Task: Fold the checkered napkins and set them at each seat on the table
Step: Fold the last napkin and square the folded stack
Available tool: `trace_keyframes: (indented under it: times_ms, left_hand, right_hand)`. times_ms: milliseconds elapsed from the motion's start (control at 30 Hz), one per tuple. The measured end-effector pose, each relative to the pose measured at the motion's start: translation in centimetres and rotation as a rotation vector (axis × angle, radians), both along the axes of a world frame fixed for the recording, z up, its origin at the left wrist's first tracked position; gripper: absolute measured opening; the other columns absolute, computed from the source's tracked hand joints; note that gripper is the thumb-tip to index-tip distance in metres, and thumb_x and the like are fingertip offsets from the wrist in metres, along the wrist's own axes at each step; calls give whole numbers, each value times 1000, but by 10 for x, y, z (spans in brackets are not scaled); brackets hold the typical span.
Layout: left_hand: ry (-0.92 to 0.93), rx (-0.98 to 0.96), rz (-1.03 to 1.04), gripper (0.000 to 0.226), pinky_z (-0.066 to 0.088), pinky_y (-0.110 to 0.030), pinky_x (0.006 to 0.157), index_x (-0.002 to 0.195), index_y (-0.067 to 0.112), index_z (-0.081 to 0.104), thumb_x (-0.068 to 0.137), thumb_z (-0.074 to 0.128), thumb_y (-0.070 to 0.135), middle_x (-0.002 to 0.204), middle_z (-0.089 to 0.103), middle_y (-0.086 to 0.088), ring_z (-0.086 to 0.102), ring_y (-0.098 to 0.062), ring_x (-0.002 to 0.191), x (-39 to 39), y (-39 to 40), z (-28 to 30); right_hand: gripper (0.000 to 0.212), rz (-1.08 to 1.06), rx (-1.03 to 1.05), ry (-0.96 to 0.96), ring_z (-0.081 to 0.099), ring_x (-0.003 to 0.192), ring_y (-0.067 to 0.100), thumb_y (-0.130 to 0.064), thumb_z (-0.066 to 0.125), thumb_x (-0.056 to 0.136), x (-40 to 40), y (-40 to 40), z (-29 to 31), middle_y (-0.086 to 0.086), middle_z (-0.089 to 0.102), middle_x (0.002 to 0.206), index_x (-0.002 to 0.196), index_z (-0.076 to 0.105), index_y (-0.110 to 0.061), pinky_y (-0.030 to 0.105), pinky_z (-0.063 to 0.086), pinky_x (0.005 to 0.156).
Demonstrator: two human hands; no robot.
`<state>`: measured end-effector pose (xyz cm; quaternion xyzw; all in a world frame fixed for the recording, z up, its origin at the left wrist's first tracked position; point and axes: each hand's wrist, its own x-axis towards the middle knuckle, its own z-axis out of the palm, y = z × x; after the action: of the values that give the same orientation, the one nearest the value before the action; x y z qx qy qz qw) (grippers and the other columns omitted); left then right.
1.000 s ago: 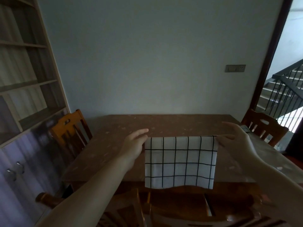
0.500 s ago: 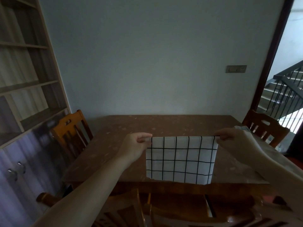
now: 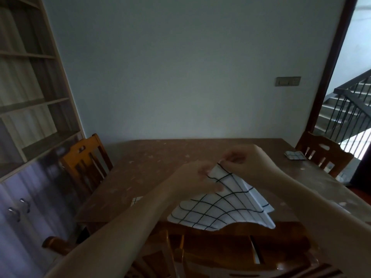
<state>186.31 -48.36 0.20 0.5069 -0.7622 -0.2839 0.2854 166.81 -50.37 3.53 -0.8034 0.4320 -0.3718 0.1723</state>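
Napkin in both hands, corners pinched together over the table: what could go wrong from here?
1. The left hand and right hand pinch only the top corners of the napkin; a slip would likely undo the fold.
2. Its lower edge hangs past the table edge, above the chair back, so laying it down there may leave it draped or sliding off.
3. The layers look uneven on the right, so the crease may come out crooked.

Brown table (image 3: 152, 173), two folded napkins (image 3: 294, 155)
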Motion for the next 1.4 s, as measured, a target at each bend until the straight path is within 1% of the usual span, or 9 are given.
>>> trace_keyframes:
  times_ms: [133, 267, 400, 600, 733, 933, 1133, 1300, 1400]
  left_hand:
    - [211, -93, 84, 21, 44, -17, 52, 85, 8, 73, 90, 68, 28, 64, 63, 4, 55, -9, 55, -2, 1, 10]
    - [416, 79, 233, 5, 57, -22, 65, 90, 24, 74, 89, 69, 26, 84, 76, 7, 72, -8, 75, 21, 0, 6]
    - [508, 133, 228, 11, 58, -34, 74, 89, 18, 76, 91, 66, 22, 89, 77, -3, 73, -20, 84, 35, -1, 5]
    - [597, -27, 165, 8, 54, -17, 69, 92, 16, 73, 86, 70, 12, 88, 77, 3, 73, -11, 86, 25, 4, 11]
    - [656, -11, 134, 13, 58, -30, 75, 94, 18, 76, 83, 70, 22, 96, 75, -6, 71, -17, 90, 27, 3, 17]
    - [746, 38, 146, 28, 60, -33, 73, 78, 27, 79, 93, 58, 19, 83, 76, 2, 71, -12, 79, 23, 0, 18]
    - [751, 60, 110, 28, 47, -12, 47, 88, 13, 71, 100, 47, 13, 61, 69, 10, 63, 1, 54, 20, 4, 21]
    - [783, 93, 112, 32, 56, -22, 62, 82, 20, 76, 98, 48, 18, 77, 75, 2, 71, -9, 72, 24, -1, 18]
    - [804, 103, 114, 24, 58, -29, 70, 89, 15, 75, 95, 53, 21, 87, 76, -5, 72, -16, 82, 26, -3, 17]
  right_hand:
    - [26, 107, 102, 68, 68, 81, -5, -37, 74, 77, -5, 2, 1, -16, 73, 90, 102, 70, -31, 17, 56, 73]
    - [23, 116, 233, 345, 67, 86, -1, -36, 76, 78, -30, -4, -19, -13, 72, 95, 101, 70, -32, 27, 56, 82]
    - [10, 86, 214, 103, 71, 77, 7, -21, 71, 85, -39, -4, -25, -8, 75, 82, 83, 76, -30, 23, 56, 73]
    - [6, 102, 174, -103, 71, 70, 25, -21, 74, 82, -36, -4, -13, 2, 75, 75, 77, 77, -24, 29, 56, 63]
    - [33, 80, 137, -202, 58, 62, 47, -55, 70, 68, -37, -5, -4, 26, 65, 74, 75, 75, -23, 50, 51, 56]
    - [9, 79, 79, -371, 60, 54, 16, -22, 76, 77, -36, -4, 2, 5, 66, 60, 68, 74, -22, 29, 53, 57]
    - [8, 99, 125, -392, 63, 61, 3, -16, 75, 78, -34, -5, 3, -4, 69, 65, 71, 74, -21, 14, 48, 58]
    - [42, 162, 172, -428, 65, 80, 41, -58, 71, 68, -37, -4, 6, 20, 70, 82, 81, 76, -18, 49, 54, 76]
    - [37, 143, 160, -457, 64, 74, 38, -50, 68, 73, -39, -6, 7, 23, 68, 79, 78, 75, -14, 40, 55, 73]
